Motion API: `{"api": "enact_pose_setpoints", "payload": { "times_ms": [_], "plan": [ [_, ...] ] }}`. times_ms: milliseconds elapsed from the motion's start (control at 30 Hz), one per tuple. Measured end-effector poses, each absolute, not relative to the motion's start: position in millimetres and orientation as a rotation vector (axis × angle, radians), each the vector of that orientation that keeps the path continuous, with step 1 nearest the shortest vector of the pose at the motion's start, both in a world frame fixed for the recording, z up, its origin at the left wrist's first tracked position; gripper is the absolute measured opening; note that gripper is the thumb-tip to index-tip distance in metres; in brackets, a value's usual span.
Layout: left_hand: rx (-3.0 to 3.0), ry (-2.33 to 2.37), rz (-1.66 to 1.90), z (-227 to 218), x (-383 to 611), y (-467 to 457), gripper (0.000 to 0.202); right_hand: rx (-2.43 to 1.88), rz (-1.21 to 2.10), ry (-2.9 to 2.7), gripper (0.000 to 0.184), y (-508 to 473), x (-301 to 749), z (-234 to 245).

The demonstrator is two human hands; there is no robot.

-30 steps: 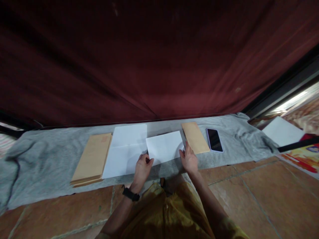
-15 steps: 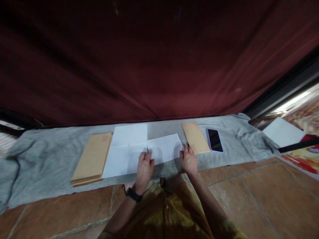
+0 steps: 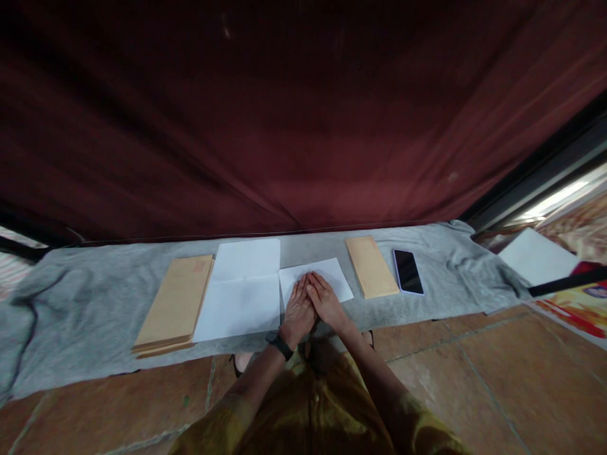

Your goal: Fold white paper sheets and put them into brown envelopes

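A white paper (image 3: 338,282), seemingly already folded, is pressed flat on grey cloth (image 3: 80,309) by the left hand (image 3: 298,313) and right hand (image 3: 326,302), palms down, nothing gripped. Beside it, creased larger sheets (image 3: 237,306) are spread unfolded; the right-side envelope (image 3: 372,268) is untouched.

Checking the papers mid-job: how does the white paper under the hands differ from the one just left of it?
The hand-covered paper looks smaller than the left paper. The left hand and right hand rest on the hand-covered paper, not the left paper. The left paper shows a crosswise crease; the hand-covered paper shows none where visible. Both are white and lie on the gray cloth.
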State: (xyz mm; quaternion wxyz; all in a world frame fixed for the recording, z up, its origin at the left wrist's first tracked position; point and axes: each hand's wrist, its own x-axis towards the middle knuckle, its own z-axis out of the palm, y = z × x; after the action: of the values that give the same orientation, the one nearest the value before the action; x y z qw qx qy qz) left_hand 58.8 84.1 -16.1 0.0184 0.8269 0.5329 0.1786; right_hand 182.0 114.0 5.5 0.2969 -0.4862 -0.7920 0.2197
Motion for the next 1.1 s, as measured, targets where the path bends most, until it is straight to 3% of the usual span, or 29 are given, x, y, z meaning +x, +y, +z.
{"api": "enact_pose_setpoints", "payload": {
  "times_ms": [200, 467, 700, 1100],
  "plan": [
    [2.562, 1.714, 0.547, -23.5, 50.0, 84.3, 0.058, -1.331, 0.336, -2.255, 0.045, 116.2, 185.6, -4.3],
    [2.447, 1.856, 0.545, -8.7, 44.0, 76.7, 0.063, -1.573, 0.189, -2.164, 0.047, 121.1, 212.4, -11.4],
    [2.52, 1.817, 0.488, -6.6, 32.5, 67.3, 0.075, -1.799, 0.163, -1.878, 0.044, 130.9, 227.1, -7.7],
    [2.535, 1.738, 0.392, -0.7, 27.6, 74.3, 0.075, -1.816, 0.288, -1.741, 0.039, 127.5, 256.2, -5.2]
  ]
}}
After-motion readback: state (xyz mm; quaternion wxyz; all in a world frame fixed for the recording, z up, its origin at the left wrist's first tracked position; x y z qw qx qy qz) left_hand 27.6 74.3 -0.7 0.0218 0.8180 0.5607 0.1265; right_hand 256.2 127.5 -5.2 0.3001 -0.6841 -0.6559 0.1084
